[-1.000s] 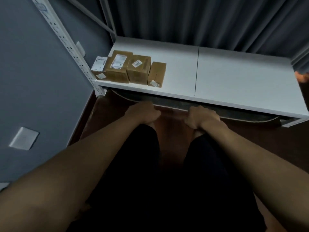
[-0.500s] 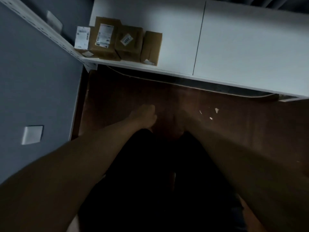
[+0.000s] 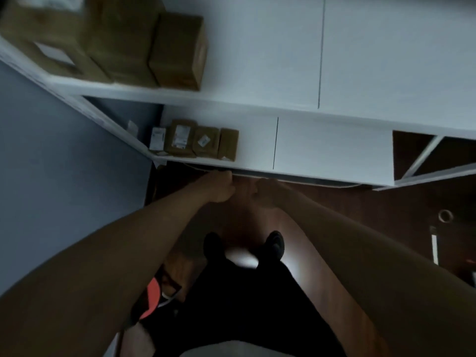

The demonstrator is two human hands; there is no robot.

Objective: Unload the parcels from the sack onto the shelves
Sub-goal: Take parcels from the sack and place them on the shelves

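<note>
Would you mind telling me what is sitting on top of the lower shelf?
Four cardboard parcels stand in a row at the left end of the lower shelf; the upper shelf covers its back part.

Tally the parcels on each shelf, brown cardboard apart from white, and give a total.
Upper shelf, brown cardboard boxes: 3
Lower shelf, brown cardboard boxes: 3
Lower shelf, white parcel: 1
Total: 7. The upper shelf is blurred and cut off at the frame edge, so more may sit there.

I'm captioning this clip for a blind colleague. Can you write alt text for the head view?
Both hands, left hand and right hand, reach down under the lower shelf. Cardboard parcels sit at its left end, with more parcels on the upper shelf.
</note>
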